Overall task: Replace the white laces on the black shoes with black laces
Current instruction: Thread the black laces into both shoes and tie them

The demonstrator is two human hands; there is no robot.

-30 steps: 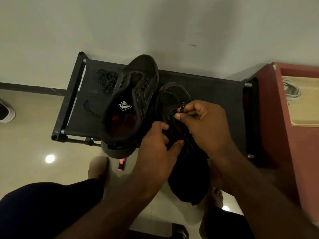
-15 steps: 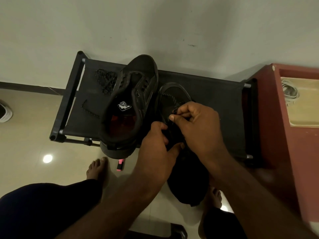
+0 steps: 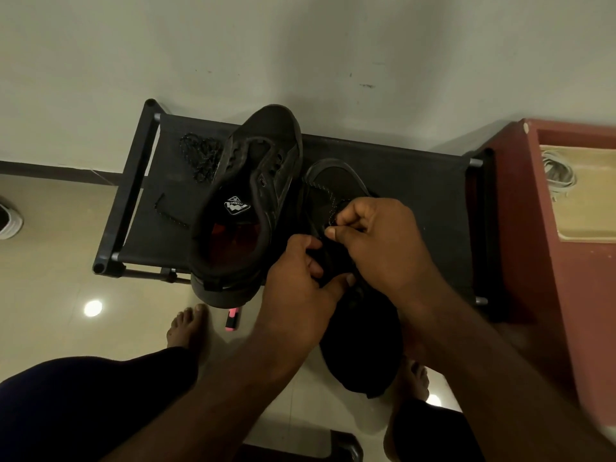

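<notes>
Two black shoes lie on a black fabric rack (image 3: pixel 416 181). The left shoe (image 3: pixel 246 201) has no lace and shows a red insole and a white tongue label. The right shoe (image 3: pixel 353 328) hangs over the rack's front edge, its toe pointing at the wall. My left hand (image 3: pixel 296 295) grips this shoe's upper near the eyelets. My right hand (image 3: pixel 380 245) pinches a black speckled lace (image 3: pixel 328 195) that runs across the shoe's toe end. A second black lace (image 3: pixel 200 155) lies bunched at the rack's back left. White laces (image 3: pixel 558 175) lie in a beige tray.
A red-brown cabinet (image 3: pixel 566 295) stands to the right and holds the beige tray (image 3: pixel 593 235). A pink marker (image 3: pixel 232 320) lies on the tiled floor below the rack. My bare feet stand by it. A white shoe (image 3: pixel 10 221) is at the far left.
My right hand has drawn slightly back toward me along the lace. My left hand keeps its hold on the right shoe.
</notes>
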